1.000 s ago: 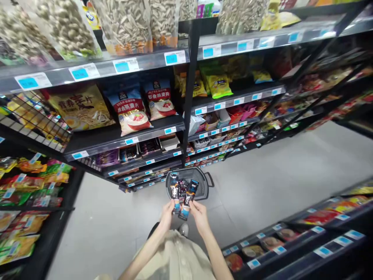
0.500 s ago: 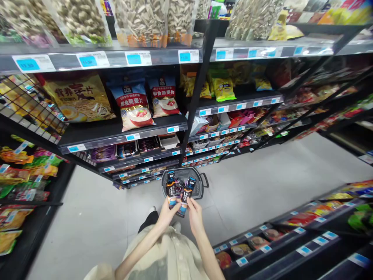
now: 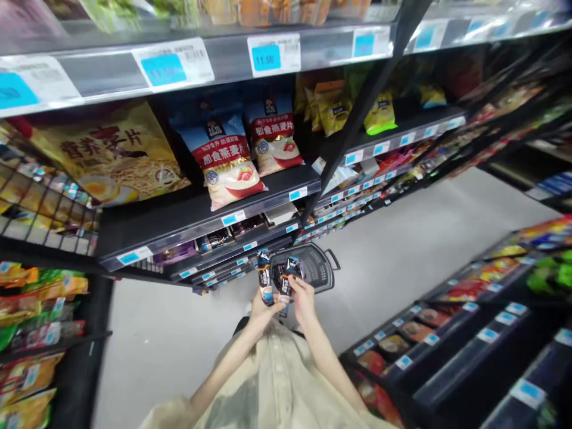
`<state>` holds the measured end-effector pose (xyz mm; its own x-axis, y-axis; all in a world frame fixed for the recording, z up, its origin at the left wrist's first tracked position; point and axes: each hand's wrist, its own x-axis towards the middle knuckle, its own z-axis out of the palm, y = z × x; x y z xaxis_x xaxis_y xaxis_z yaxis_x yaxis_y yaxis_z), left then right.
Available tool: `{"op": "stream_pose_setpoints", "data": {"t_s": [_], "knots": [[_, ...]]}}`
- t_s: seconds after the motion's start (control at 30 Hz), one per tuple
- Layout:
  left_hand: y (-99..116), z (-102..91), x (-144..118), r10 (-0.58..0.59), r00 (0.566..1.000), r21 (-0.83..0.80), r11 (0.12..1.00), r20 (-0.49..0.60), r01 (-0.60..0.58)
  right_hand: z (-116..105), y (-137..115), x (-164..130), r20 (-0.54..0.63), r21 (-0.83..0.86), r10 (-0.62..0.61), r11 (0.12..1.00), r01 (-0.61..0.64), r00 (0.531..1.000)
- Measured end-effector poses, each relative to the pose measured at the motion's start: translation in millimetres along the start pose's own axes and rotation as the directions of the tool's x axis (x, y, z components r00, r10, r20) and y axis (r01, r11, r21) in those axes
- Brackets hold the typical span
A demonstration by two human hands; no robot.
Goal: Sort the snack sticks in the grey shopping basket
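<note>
Fingers (image 3: 294, 285) of the right hand (image 3: 305, 302) are pinching one black-and-blue sachet (image 3: 285, 288); the left hand (image 3: 260, 308) is gripping a second sachet (image 3: 264, 276) beside it, its thumb touching the first. Below them, a dark shopping basket (image 3: 318, 266) is standing near the snack shelves (image 3: 147, 229).

A loose beige shirt (image 3: 281, 387) with a buttoned front, a grey-green patch (image 3: 236, 405) on its left side, and short sleeves (image 3: 172, 412).

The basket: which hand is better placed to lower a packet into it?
Probably the right hand: its packet overlaps the basket in view; the left hand holds another packet farther left.
</note>
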<state>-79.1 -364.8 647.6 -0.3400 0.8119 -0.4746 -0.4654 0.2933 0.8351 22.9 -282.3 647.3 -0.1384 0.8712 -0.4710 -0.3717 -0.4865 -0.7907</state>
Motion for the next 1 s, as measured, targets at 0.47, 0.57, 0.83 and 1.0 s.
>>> {"op": "stream_pose_setpoints", "data": {"t_s": [0.47,0.57,0.83,1.0], "knots": [[27.5,-71.1,32.3,-0.255,0.966,0.014,0.967,0.032,0.255,62.1,35.2,-19.7,-0.137,-0.011,-0.003,1.0,0.002,0.991],[31.4,-76.1,37.8,-0.251,0.968,0.019,0.968,0.013,0.25,68.8,37.7,-17.0,-0.057,0.003,0.024,1.0,-0.024,0.998],[39.1,-73.0,46.6,-0.227,0.962,0.073,0.973,0.155,0.218,57.9,52.5,-17.1,0.005,-0.087,0.011,0.996,-0.01,1.0],[33.8,-56.4,42.4,-0.152,0.973,0.133,0.983,0.176,0.129,40.2,38.3,-16.7,-0.05,-0.045,0.023,0.999,-0.025,0.998]]}}
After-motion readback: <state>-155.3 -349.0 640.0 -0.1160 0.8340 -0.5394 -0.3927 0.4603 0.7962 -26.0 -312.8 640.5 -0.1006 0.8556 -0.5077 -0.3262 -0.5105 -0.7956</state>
